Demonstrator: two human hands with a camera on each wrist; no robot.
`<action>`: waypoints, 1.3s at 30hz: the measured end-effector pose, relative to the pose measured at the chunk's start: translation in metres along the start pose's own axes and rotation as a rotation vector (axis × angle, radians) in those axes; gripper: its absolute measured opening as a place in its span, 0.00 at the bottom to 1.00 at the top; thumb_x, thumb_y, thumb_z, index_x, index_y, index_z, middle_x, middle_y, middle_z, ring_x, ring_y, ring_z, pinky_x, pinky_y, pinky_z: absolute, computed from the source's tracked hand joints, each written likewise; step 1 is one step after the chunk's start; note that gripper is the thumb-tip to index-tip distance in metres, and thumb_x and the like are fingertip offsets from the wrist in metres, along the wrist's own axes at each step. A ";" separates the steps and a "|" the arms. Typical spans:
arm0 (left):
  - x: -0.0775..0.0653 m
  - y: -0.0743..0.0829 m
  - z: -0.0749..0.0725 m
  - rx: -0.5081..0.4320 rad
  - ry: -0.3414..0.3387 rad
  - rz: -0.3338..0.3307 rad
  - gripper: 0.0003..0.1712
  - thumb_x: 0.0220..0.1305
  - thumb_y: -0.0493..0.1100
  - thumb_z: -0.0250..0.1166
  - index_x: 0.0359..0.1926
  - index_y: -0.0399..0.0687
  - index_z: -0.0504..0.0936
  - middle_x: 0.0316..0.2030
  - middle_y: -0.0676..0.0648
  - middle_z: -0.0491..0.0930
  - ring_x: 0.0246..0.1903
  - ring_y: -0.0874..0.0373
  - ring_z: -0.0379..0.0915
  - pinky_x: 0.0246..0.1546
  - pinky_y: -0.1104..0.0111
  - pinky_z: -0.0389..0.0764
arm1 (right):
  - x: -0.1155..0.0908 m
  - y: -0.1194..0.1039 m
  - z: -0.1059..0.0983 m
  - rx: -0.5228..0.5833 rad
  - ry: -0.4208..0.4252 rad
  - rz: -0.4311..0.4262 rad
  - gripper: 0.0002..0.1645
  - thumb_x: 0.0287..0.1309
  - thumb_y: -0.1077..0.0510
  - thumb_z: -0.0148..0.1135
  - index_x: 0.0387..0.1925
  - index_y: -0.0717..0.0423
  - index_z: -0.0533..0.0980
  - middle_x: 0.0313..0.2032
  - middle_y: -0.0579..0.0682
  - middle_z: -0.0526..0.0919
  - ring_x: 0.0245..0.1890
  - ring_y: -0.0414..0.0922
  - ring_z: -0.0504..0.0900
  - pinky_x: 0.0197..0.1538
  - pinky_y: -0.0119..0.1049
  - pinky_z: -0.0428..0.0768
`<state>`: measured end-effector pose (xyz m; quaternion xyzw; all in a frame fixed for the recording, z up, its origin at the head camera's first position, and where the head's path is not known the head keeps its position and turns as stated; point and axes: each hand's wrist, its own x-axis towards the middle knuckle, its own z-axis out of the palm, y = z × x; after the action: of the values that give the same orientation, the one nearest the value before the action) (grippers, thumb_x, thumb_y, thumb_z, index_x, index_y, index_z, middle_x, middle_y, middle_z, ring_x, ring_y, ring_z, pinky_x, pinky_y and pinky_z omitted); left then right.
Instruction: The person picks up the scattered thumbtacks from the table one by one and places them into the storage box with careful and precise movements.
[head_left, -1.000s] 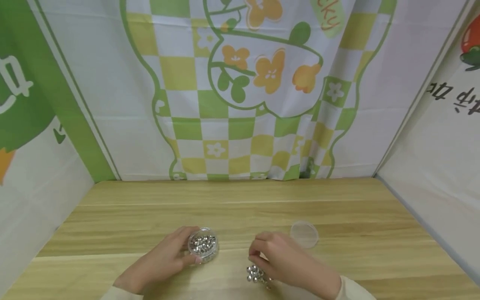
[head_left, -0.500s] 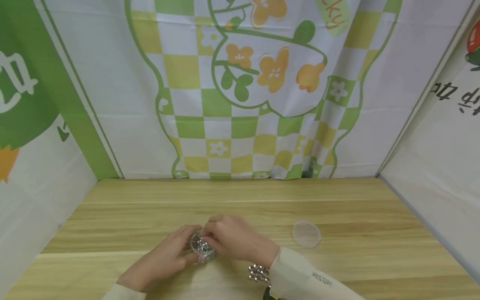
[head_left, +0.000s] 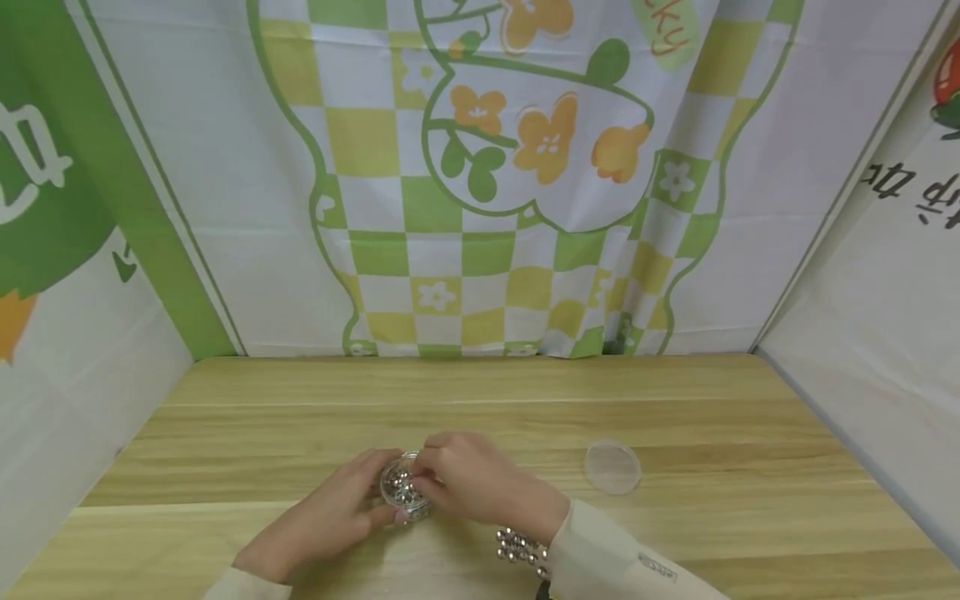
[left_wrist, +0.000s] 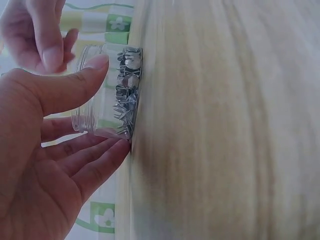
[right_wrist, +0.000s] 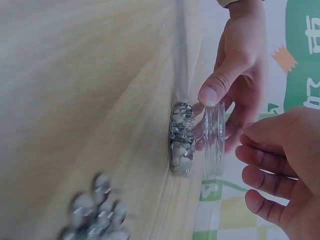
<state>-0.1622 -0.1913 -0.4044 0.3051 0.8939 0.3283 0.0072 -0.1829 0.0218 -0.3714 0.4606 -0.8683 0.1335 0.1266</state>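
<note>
Jar: the see-through jar (right_wrist: 214,145) stood upright on the table (head_left: 300,400), uncovered, in front of the person and between the two hands.
Inside jar: silvery studs (right_wrist: 181,140) lay in a layer along the bottom; some showed rounded heads, others thin prongs.
Left hand: the left hand (head_left: 341,504) held the jar from its left side, the thumb against the neck and the fingers round the far side.
Right hand: the right hand (head_left: 468,475) hung over the jar's mouth, fingers bent and thumb close to the forefinger, a narrow hold; whether anything sat between the tips could not be told.
Pile: a small pile (head_left: 517,546) of the same studs lay on the table, right of the jar and partly hidden by the right sleeve (head_left: 622,554).
Lid: a round, see-through lid (head_left: 612,467) lay flat, beyond the right forearm and apart from the jar.
Backdrop: a checked curtain (head_left: 487,250) with orange flowers hung behind the table.
</note>
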 end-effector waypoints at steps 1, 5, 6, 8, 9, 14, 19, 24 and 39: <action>0.000 0.000 0.000 0.001 0.002 -0.002 0.39 0.56 0.50 0.70 0.61 0.30 0.67 0.53 0.36 0.76 0.51 0.41 0.75 0.52 0.41 0.79 | -0.005 0.001 -0.002 0.001 -0.001 0.006 0.05 0.58 0.55 0.66 0.32 0.49 0.86 0.29 0.40 0.85 0.26 0.31 0.75 0.32 0.24 0.82; 0.001 0.000 0.001 0.005 0.008 -0.020 0.41 0.56 0.52 0.69 0.61 0.30 0.67 0.53 0.35 0.76 0.50 0.41 0.75 0.51 0.41 0.80 | -0.027 0.004 -0.012 0.032 -0.021 0.048 0.05 0.59 0.56 0.66 0.32 0.50 0.85 0.30 0.41 0.86 0.29 0.32 0.78 0.35 0.26 0.84; 0.001 0.000 0.001 0.004 0.009 -0.026 0.41 0.56 0.53 0.69 0.62 0.30 0.67 0.53 0.34 0.76 0.50 0.41 0.76 0.51 0.41 0.81 | -0.033 0.005 -0.014 0.035 -0.024 0.053 0.05 0.59 0.56 0.66 0.31 0.50 0.85 0.30 0.41 0.86 0.29 0.33 0.79 0.35 0.26 0.84; 0.000 0.000 0.001 0.004 0.011 -0.036 0.42 0.56 0.54 0.69 0.62 0.30 0.67 0.54 0.34 0.76 0.49 0.41 0.76 0.51 0.41 0.81 | -0.045 0.008 -0.017 0.049 -0.027 0.059 0.05 0.59 0.57 0.66 0.30 0.51 0.85 0.29 0.42 0.86 0.28 0.32 0.78 0.32 0.25 0.84; 0.000 0.000 0.001 0.006 0.013 -0.040 0.43 0.55 0.54 0.69 0.62 0.30 0.66 0.54 0.33 0.76 0.49 0.41 0.76 0.52 0.41 0.80 | -0.052 0.009 -0.019 0.052 -0.025 0.060 0.05 0.59 0.58 0.66 0.30 0.51 0.85 0.28 0.42 0.85 0.28 0.32 0.78 0.31 0.25 0.83; 0.000 0.002 0.000 0.027 0.010 -0.053 0.46 0.56 0.55 0.68 0.64 0.27 0.64 0.58 0.29 0.73 0.54 0.35 0.71 0.56 0.36 0.74 | -0.085 0.016 -0.026 0.050 -0.014 0.043 0.04 0.56 0.59 0.66 0.27 0.50 0.84 0.25 0.40 0.83 0.26 0.30 0.76 0.27 0.23 0.81; -0.001 0.002 -0.002 0.009 -0.006 -0.045 0.46 0.58 0.57 0.66 0.64 0.27 0.64 0.59 0.28 0.72 0.56 0.35 0.71 0.57 0.36 0.73 | -0.114 0.019 -0.031 0.050 -0.024 0.048 0.04 0.55 0.60 0.67 0.26 0.49 0.83 0.25 0.38 0.82 0.26 0.28 0.75 0.28 0.21 0.81; -0.001 0.000 -0.001 0.007 -0.006 -0.028 0.48 0.57 0.59 0.66 0.64 0.27 0.63 0.58 0.28 0.73 0.55 0.36 0.72 0.57 0.36 0.72 | -0.133 0.019 -0.033 0.050 -0.050 0.064 0.06 0.57 0.59 0.65 0.25 0.46 0.81 0.24 0.34 0.77 0.25 0.28 0.72 0.28 0.22 0.79; 0.000 -0.001 0.003 -0.018 -0.009 -0.045 0.43 0.58 0.57 0.67 0.64 0.32 0.65 0.56 0.33 0.77 0.52 0.41 0.76 0.55 0.40 0.77 | -0.142 0.020 -0.026 0.063 -0.074 0.091 0.07 0.56 0.57 0.67 0.24 0.44 0.80 0.22 0.32 0.71 0.23 0.28 0.68 0.24 0.20 0.74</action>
<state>-0.1622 -0.1902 -0.4073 0.2864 0.8975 0.3346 0.0214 -0.1200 0.1501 -0.3978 0.4292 -0.8878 0.1493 0.0735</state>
